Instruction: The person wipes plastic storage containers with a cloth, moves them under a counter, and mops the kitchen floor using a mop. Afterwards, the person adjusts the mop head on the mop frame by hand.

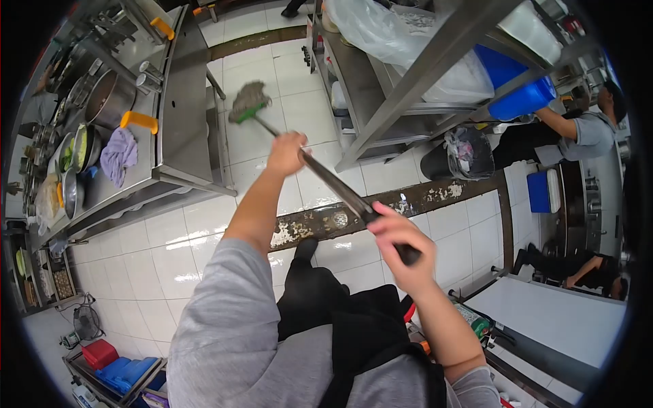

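Note:
A mop with a grey head (250,102) and a green clamp rests on the white tiled floor, between a steel counter and a steel shelf. Its long handle (333,182) runs diagonally back toward my body. My left hand (288,154) is wrapped round the handle partway along, nearer the mop head. Close to the handle's black end, my right hand (405,246) grips it, with the tip showing below the fingers.
Steel counter (183,102) with pots and a purple cloth (118,156) at left. Steel shelf (354,81) with plastic bags at right, beside a lined bin (469,153). One person (592,129) stands beyond the bin, another (585,268) at lower right. A dark floor strip (299,228) crosses near my feet.

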A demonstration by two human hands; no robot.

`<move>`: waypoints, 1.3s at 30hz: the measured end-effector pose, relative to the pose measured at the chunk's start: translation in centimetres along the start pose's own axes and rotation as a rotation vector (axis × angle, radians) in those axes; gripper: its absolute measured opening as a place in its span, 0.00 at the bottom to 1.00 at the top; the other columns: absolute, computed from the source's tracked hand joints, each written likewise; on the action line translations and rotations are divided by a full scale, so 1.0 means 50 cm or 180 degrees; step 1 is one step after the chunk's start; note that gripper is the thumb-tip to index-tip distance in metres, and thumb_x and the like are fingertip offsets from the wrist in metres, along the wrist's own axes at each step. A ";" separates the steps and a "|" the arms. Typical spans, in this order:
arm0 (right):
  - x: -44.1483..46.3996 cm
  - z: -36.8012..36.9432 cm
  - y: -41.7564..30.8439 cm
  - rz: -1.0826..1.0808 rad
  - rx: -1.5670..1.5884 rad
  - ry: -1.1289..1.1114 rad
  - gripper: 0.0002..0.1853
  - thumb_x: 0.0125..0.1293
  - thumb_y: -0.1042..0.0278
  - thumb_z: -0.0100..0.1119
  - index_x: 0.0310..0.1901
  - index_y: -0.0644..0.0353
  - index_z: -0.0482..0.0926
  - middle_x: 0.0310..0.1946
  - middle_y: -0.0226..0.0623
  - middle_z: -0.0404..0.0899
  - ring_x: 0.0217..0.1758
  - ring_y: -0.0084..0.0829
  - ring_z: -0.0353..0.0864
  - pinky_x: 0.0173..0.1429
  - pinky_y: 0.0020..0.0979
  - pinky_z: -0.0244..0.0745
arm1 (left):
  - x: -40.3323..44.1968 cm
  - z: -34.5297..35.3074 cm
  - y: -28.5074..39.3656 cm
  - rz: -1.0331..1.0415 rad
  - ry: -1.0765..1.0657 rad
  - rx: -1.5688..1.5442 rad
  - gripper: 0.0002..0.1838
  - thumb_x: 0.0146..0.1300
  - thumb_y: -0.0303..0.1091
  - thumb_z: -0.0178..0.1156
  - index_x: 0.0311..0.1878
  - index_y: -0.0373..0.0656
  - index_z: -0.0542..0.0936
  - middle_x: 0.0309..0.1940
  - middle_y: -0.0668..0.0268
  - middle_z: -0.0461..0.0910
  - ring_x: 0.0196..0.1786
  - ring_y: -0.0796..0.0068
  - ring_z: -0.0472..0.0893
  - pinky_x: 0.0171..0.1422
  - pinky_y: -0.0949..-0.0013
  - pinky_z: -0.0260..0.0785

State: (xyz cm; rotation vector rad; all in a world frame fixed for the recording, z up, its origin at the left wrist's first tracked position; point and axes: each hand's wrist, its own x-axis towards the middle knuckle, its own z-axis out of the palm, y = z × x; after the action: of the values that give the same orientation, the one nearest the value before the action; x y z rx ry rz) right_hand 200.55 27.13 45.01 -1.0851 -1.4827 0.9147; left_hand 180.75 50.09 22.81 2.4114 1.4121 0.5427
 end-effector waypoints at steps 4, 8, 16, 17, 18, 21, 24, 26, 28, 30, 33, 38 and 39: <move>0.037 0.095 0.171 0.0314 -0.0061 0.0315 0.07 0.55 0.85 0.57 0.34 0.64 0.78 0.38 0.36 0.78 0.56 0.39 0.75 0.59 0.35 0.67 | 0.066 0.061 -0.077 -0.0938 0.0005 0.0306 0.25 0.50 0.55 0.65 0.42 0.44 0.76 0.47 0.56 0.76 0.53 0.53 0.71 0.59 0.56 0.64; -0.006 0.081 0.154 0.0550 -0.0471 0.0652 0.06 0.55 0.85 0.58 0.34 0.66 0.77 0.37 0.39 0.78 0.54 0.41 0.76 0.60 0.36 0.67 | 0.087 0.102 -0.075 -0.0129 -0.0220 0.0215 0.27 0.48 0.55 0.66 0.39 0.41 0.77 0.47 0.55 0.76 0.52 0.51 0.72 0.62 0.55 0.62; -0.116 -0.074 -0.243 0.0371 -0.0820 0.1611 0.05 0.51 0.73 0.62 0.27 0.62 0.75 0.26 0.41 0.79 0.34 0.41 0.80 0.53 0.49 0.72 | -0.048 -0.056 0.271 0.0968 0.0128 -0.1321 0.23 0.49 0.53 0.66 0.18 0.45 0.70 0.20 0.62 0.71 0.28 0.58 0.74 0.34 0.58 0.67; -0.134 -0.093 -0.302 0.0182 -0.0951 0.1347 0.08 0.58 0.66 0.60 0.32 0.58 0.71 0.25 0.37 0.72 0.29 0.37 0.74 0.46 0.46 0.71 | -0.077 -0.076 0.303 0.1130 0.0052 -0.1421 0.22 0.50 0.54 0.64 0.18 0.47 0.71 0.19 0.63 0.72 0.28 0.58 0.74 0.32 0.58 0.68; -0.147 -0.100 -0.338 -0.0428 -0.0468 0.1408 0.09 0.59 0.64 0.62 0.33 0.56 0.72 0.21 0.33 0.74 0.27 0.30 0.75 0.44 0.37 0.71 | -0.108 -0.090 0.330 0.1393 0.0200 -0.1667 0.21 0.51 0.54 0.64 0.18 0.48 0.70 0.17 0.65 0.70 0.25 0.60 0.74 0.28 0.60 0.67; -0.024 -0.064 -0.408 -0.1628 0.1173 0.0069 0.05 0.61 0.66 0.59 0.29 0.54 0.75 0.17 0.26 0.72 0.24 0.24 0.76 0.31 0.23 0.74 | -0.160 -0.103 0.358 0.2515 0.0410 -0.2466 0.13 0.53 0.45 0.65 0.23 0.50 0.74 0.14 0.70 0.67 0.17 0.69 0.71 0.21 0.68 0.62; -0.033 -0.067 -0.418 -0.1232 0.0612 0.0312 0.11 0.60 0.65 0.62 0.25 0.54 0.70 0.17 0.28 0.73 0.25 0.23 0.77 0.29 0.21 0.74 | -0.136 -0.095 0.327 0.2975 0.0356 -0.2521 0.09 0.55 0.40 0.64 0.26 0.51 0.76 0.14 0.71 0.68 0.17 0.70 0.72 0.20 0.69 0.62; 0.007 -0.032 -0.409 -0.1163 0.0747 0.0287 0.14 0.59 0.67 0.63 0.21 0.55 0.69 0.15 0.28 0.72 0.24 0.23 0.75 0.29 0.21 0.73 | -0.094 -0.093 0.298 0.3028 0.0444 -0.2624 0.07 0.55 0.38 0.63 0.27 0.51 0.76 0.15 0.72 0.68 0.17 0.71 0.72 0.20 0.70 0.62; 0.044 -0.034 -0.374 -0.1250 0.0774 -0.0265 0.13 0.60 0.67 0.63 0.22 0.55 0.69 0.15 0.29 0.72 0.23 0.25 0.75 0.30 0.23 0.73 | -0.066 -0.096 0.259 0.3127 0.0536 -0.2639 0.05 0.54 0.36 0.63 0.28 0.51 0.77 0.16 0.71 0.69 0.19 0.70 0.74 0.22 0.68 0.63; 0.057 -0.038 -0.310 -0.1474 0.0598 -0.0429 0.10 0.57 0.66 0.68 0.24 0.54 0.75 0.15 0.25 0.77 0.24 0.20 0.80 0.26 0.22 0.72 | -0.016 -0.069 0.208 0.2944 0.0745 -0.2456 0.05 0.53 0.35 0.62 0.26 0.51 0.76 0.18 0.71 0.71 0.21 0.67 0.74 0.25 0.65 0.65; 0.127 0.011 -0.195 -0.1196 0.0509 -0.0488 0.08 0.57 0.72 0.63 0.23 0.59 0.74 0.18 0.35 0.75 0.24 0.36 0.79 0.29 0.34 0.75 | 0.066 -0.019 0.100 0.1842 0.0632 -0.1696 0.11 0.57 0.37 0.60 0.22 0.47 0.71 0.20 0.63 0.71 0.25 0.59 0.74 0.29 0.59 0.65; 0.168 0.095 0.036 -0.0367 -0.0734 0.0027 0.06 0.48 0.78 0.56 0.30 0.63 0.74 0.35 0.43 0.79 0.48 0.45 0.79 0.61 0.45 0.68 | 0.161 0.036 -0.042 0.0741 0.0465 -0.1544 0.18 0.60 0.38 0.59 0.19 0.41 0.68 0.22 0.56 0.70 0.32 0.52 0.72 0.35 0.57 0.66; 0.146 0.094 0.057 -0.0296 -0.0789 0.0030 0.04 0.48 0.77 0.56 0.29 0.64 0.74 0.34 0.43 0.79 0.48 0.45 0.80 0.61 0.45 0.68 | 0.166 0.050 -0.052 0.0617 0.0206 -0.1535 0.18 0.60 0.39 0.59 0.19 0.40 0.68 0.23 0.55 0.71 0.33 0.52 0.72 0.37 0.57 0.66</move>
State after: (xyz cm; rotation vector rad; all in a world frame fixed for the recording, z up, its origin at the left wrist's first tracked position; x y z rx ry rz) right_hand 195.99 34.94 43.70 -1.1854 -1.6557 0.6722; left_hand 183.61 58.47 20.91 2.1558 0.9343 0.8991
